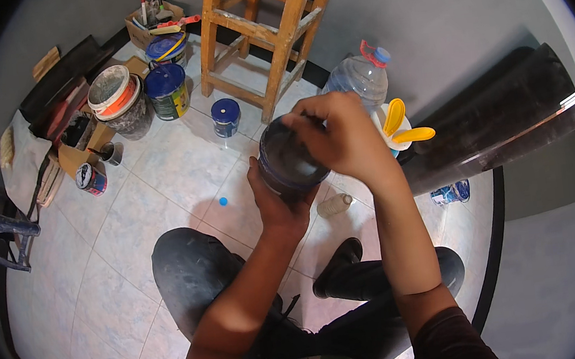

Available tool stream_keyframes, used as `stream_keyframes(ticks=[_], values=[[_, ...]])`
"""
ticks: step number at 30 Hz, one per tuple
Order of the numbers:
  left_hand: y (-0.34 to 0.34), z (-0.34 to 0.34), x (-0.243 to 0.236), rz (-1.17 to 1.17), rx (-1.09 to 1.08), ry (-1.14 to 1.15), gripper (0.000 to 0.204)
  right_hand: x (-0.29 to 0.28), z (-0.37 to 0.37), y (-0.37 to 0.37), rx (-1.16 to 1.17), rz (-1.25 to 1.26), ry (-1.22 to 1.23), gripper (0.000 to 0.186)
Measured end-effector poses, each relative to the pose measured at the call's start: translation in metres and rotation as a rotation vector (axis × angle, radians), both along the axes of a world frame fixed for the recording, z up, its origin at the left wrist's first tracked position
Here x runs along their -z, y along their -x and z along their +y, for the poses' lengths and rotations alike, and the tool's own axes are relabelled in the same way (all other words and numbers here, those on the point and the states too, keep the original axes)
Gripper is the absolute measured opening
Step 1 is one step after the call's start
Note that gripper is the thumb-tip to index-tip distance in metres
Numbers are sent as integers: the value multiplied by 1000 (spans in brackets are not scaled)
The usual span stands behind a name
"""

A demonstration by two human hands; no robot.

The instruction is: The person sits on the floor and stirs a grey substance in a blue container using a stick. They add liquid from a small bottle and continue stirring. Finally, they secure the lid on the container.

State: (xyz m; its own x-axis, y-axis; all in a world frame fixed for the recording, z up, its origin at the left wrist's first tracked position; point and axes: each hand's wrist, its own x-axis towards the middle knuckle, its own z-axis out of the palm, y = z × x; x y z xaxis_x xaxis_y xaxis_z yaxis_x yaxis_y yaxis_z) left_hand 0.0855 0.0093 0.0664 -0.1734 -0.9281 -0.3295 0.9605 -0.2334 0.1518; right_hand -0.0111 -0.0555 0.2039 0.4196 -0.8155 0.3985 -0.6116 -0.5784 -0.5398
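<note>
I see the dark tub (279,170) held above the floor (169,185). Left hand (280,205) grips its side; right hand (338,132) curls over its top edge, can't tell if gripping. Tiles run left to the buckets (168,101); bottle (334,206), jug (354,83), black roll (505,114) crowd right.

From my head, one wide fisheye view looks steeply down, close over my fingers (313,109), to the tiled floor (101,269).

No readable text. Printed sides, lettering too small or blurred: big blue-lidded bucket (168,94) with yellow-green side, small blue-lidded tub (226,118) right of it, open blue-and-red tub (94,182) at left, blue-and-white tub (451,193) far right.
</note>
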Motion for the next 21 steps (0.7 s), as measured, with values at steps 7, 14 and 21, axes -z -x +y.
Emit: stream_keyframes(ticks=[7,14,21], values=[[1,-1,7,18,2,-2,77,-5,2,0,5,47,-54,12],[4,0,2,27,15,-63,76,-14,2,5,56,80,-133,14],[2,-2,6,33,15,-79,75,-10,0,3,47,198,62,18]])
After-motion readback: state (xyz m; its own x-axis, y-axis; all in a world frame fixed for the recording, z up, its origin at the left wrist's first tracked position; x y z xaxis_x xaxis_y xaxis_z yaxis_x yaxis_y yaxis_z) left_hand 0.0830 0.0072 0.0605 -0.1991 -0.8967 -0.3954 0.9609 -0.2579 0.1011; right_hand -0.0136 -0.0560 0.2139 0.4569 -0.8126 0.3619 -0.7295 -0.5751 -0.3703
